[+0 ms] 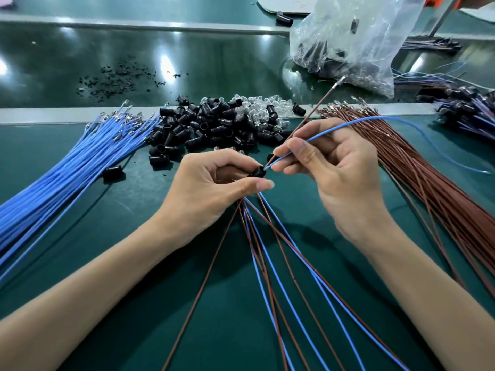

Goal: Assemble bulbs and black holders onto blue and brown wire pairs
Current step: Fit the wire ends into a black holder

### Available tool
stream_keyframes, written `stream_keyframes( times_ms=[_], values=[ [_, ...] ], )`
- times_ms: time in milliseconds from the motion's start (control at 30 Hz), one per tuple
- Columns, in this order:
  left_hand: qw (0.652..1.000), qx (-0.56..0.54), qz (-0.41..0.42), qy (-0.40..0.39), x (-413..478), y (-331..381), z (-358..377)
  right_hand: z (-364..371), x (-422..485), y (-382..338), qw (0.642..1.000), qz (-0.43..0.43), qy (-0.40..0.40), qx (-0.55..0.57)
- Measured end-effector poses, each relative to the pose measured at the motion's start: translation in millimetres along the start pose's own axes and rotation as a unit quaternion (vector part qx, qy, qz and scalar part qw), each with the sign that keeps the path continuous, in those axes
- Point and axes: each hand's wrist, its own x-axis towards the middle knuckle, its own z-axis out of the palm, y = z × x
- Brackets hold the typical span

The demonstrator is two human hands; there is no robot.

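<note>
Mostly undone, judging by the stock on the bench

Head view:
- Left hand (214, 183) pinches one black holder (258, 172) between thumb and forefinger. The other fingers are curled over a fan of blue and brown pairs (267, 250) that trails toward the camera. Their upper ends are hidden in the palm, so I cannot tell whether they carry holders.
- Right hand (334, 167) pinches one blue wire (348, 124) and one brown wire (310, 116) together, fingertips close, wire tips at the holder's mouth. The step in hand looks like threading; no bulb shows on this pair.
- Green table (80, 236), left side: thick bundle of loose blue wires (80, 156).
- Right side: spread of loose brown wires (401, 156).
- Between them, further back: heap of black holders (203, 129) mixed with clear bulbs (257, 103).
- Far right edge: dark cluster of what look like finished assemblies (468, 111), so some output is banked.
- Clear plastic bag (348, 44) beyond holds more parts.

Judgement: a modest batch done, far more left to do
</note>
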Motion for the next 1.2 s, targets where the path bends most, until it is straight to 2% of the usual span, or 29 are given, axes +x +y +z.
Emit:
stream_keyframes(
  times_ms=[100, 200, 467, 567, 700, 767, 833, 900, 1000, 1067, 1100, 1133, 1200],
  values=[
    [1.000, 0.008, -0.002, -0.003, -0.6, 1.0, 1.0, 1.0, -0.9, 1.0, 1.000, 0.001, -0.004, -0.005],
    [1.000, 0.009, 0.002, -0.019, -2.1, 2.3, 1.6, 1.9, -3.1, 3.0, 0.999, 0.018, -0.044, -0.025],
    [0.998, 0.059, -0.009, -0.033, -5.1, 7.0, 2.3, -1.3, -2.7, 9.2, 0.982, 0.026, -0.063, -0.177],
    [0.998, 0.063, -0.009, -0.027, -4.8, 7.6, 4.1, -5.0, -0.7, 6.6, 0.983, 0.061, -0.091, -0.144],
    [0.999, 0.042, -0.023, -0.011, -3.5, 6.5, 4.4, -7.1, 2.8, 1.0, 0.994, 0.108, -0.023, 0.008],
    [0.998, 0.049, -0.020, -0.017, -4.6, 6.3, 4.1, -4.6, 1.0, 1.6, 0.995, 0.090, -0.014, -0.050],
    [0.998, 0.057, -0.014, -0.026, -5.9, 6.7, 4.1, 0.0, -1.0, 5.2, 0.984, 0.063, -0.040, -0.160],
    [0.998, 0.060, -0.013, -0.026, -6.1, 6.4, 4.0, 2.2, -2.3, 6.7, 0.974, 0.067, -0.061, -0.206],
    [0.997, 0.073, -0.025, -0.015, -5.5, 6.1, 3.5, -1.3, 1.8, 2.5, 0.986, 0.115, -0.035, -0.117],
    [0.996, 0.080, -0.025, -0.018, -5.1, 6.6, 3.7, -5.6, 5.3, -1.1, 0.992, 0.125, 0.017, -0.018],
    [0.996, 0.082, -0.026, -0.021, -5.3, 6.8, 3.9, -6.9, 6.0, -1.6, 0.992, 0.118, 0.042, -0.006],
    [0.996, 0.083, -0.028, -0.023, -5.5, 7.0, 3.9, -7.4, 5.9, -0.9, 0.993, 0.106, 0.053, -0.026],
    [0.995, 0.089, -0.033, -0.029, -6.3, 7.9, 4.2, -4.2, 3.0, 2.1, 0.991, 0.078, 0.020, -0.109]
  ],
)
